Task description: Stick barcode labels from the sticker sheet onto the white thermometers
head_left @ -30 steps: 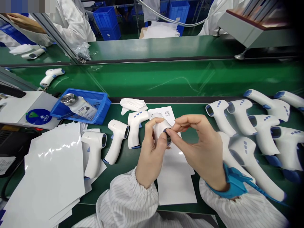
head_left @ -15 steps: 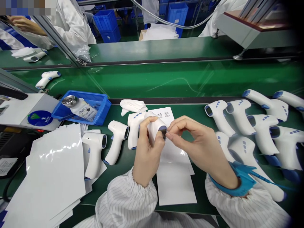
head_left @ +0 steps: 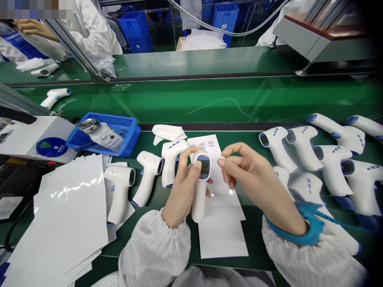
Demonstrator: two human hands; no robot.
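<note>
My left hand is wrapped round a white infrared thermometer, held upright with its screen towards me. The thumb lies against the edge of the screen. Just to the right, my right hand is apart from the thermometer, thumb and forefinger drawn together; whatever may be between them is too small to make out. Beneath the hands lie white sheets, one with small print at the top. Left of the held thermometer, several more lie on the bench, the nearest a white thermometer.
On the right lie several white thermometers. A stack of glossy sheets covers the left, below a blue tray holding a metal-topped bottle. Behind runs a green conveyor belt. Across it sits a person in white.
My left hand has turned the thermometer upright, so its screen and handle now show. My right hand has moved away from the screen to the right. The thermometer on the belt has shifted left.
</note>
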